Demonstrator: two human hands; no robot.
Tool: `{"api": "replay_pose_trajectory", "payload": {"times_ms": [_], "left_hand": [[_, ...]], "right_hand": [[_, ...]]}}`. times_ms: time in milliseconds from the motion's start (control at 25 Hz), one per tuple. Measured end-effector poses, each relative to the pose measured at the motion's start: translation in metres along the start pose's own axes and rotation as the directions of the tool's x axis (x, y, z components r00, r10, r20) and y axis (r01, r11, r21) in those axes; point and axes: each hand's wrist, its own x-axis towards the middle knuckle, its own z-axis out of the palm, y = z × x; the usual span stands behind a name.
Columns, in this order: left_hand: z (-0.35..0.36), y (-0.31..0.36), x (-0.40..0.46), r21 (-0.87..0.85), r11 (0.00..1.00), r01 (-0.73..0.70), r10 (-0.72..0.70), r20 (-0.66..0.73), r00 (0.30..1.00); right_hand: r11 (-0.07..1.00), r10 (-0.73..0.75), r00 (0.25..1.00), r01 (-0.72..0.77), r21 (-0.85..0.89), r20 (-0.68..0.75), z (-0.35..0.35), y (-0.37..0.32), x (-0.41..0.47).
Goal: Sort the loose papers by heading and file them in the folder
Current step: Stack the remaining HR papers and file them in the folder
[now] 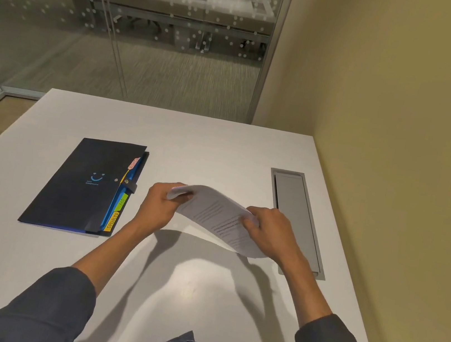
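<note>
My left hand point(158, 207) pinches the far corner of the papers point(217, 216); my right hand point(268, 230) grips their near edge, holding them bowed above the table point(207, 144). The closed folder point(81, 187) lies left, apart.

You get soft, even overhead light on the white counter point(222, 147), bright enough without glare. Dark shadows of your arms and the papers point(220, 217) fall toward you on the surface. The papers' text is motion-blurred and unreadable. Wide-angle distortion bends the glass wall point(121, 38) frames, and the room beyond looks dim, hazy.
</note>
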Motion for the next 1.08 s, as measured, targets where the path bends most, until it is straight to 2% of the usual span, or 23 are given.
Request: {"api": "replay_pose_trajectory", "payload": {"times_ms": [160, 280, 320, 400, 480, 560, 680, 800, 920, 1080], "left_hand": [[-0.009, 0.006, 0.015, 0.034, 0.999, -0.037, 0.041, -0.108, 0.993], [-0.021, -0.004, 0.025, 0.101, 0.994, 0.051, -0.03, -0.207, 0.978], [-0.023, -0.006, 0.026, 0.078, 0.989, 0.124, -0.105, -0.216, 0.971], [-0.02, -0.014, 0.023, -0.023, 0.954, 0.298, -0.298, -0.166, 0.94], [-0.01, -0.021, 0.013, -0.144, 0.9, 0.411, -0.418, -0.024, 0.908], [0.001, -0.027, 0.001, -0.271, 0.844, 0.463, -0.444, 0.132, 0.886], [0.016, -0.028, -0.013, -0.344, 0.795, 0.5, -0.432, 0.259, 0.864], [0.029, -0.027, -0.019, -0.353, 0.815, 0.459, -0.409, 0.21, 0.888], [0.027, -0.03, -0.019, -0.342, 0.836, 0.43, -0.403, 0.148, 0.903], [0.011, -0.041, -0.021, -0.354, 0.829, 0.432, -0.403, 0.156, 0.902]], "right_hand": [[0.977, 0.004, 1.0, 0.0, 0.213, -0.019, 0.001, 0.002, 0.003], [0.89, 0.096, 0.995, -0.067, 0.451, -0.04, 0.003, 0.014, 0.0], [0.809, 0.147, 0.989, -0.107, 0.579, -0.023, 0.003, 0.018, -0.002], [0.559, 0.256, 0.966, -0.185, 0.808, 0.045, 0.003, 0.02, -0.006], [0.353, 0.358, 0.929, -0.231, 0.907, 0.097, 0.007, 0.021, -0.009], [0.248, 0.453, 0.883, -0.256, 0.934, 0.122, 0.014, 0.02, -0.008], [0.21, 0.559, 0.824, -0.246, 0.946, 0.091, 0.031, 0.016, -0.006], [0.248, 0.629, 0.776, -0.26, 0.933, 0.049, 0.051, 0.005, -0.005], [0.294, 0.64, 0.767, -0.302, 0.907, 0.048, 0.066, -0.003, -0.004], [0.187, 0.6, 0.786, -0.321, 0.929, 0.15, 0.07, -0.008, -0.004]]}}
